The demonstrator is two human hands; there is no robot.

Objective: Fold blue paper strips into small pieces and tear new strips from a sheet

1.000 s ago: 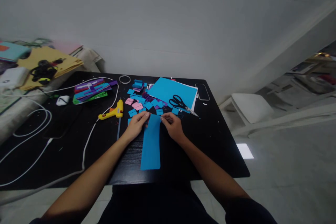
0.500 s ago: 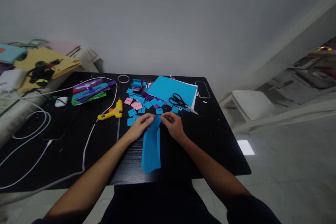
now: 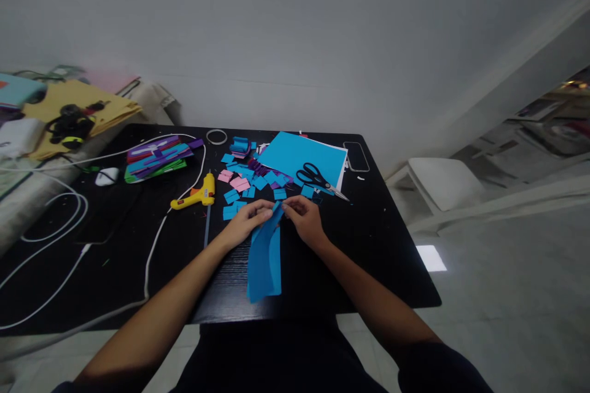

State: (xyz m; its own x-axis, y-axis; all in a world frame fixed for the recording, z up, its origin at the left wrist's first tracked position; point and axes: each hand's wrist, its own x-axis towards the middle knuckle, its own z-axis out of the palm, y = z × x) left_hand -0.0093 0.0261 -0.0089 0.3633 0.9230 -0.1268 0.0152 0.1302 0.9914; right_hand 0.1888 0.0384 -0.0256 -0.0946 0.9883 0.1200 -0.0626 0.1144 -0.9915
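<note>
Long blue paper strips (image 3: 263,264) hang down toward the table's front edge, several layers overlapping and the upper one curled. My left hand (image 3: 251,220) pinches them near the far end from the left. At the far right corner, my right hand (image 3: 302,215) grips the same strips between thumb and fingers. Just beyond my hands lie small cut blue paper pieces (image 3: 259,183) and a few pink pieces (image 3: 239,184). Black-handled scissors (image 3: 321,180) rest partly on a large blue sheet (image 3: 302,156), their tips pointing right.
A yellow glue gun (image 3: 196,193) lies left of my hands, with a white cable (image 3: 159,236) crossing the black table (image 3: 369,264). Stacked coloured strips (image 3: 161,158), a tape-like ring (image 3: 216,137) and a phone (image 3: 356,156) sit farther back. A white stool (image 3: 437,183) stands at right.
The upper blue strip has swung and curled to the left, showing more of the layer beneath on its right. Both hands stay in nearly the same place.
</note>
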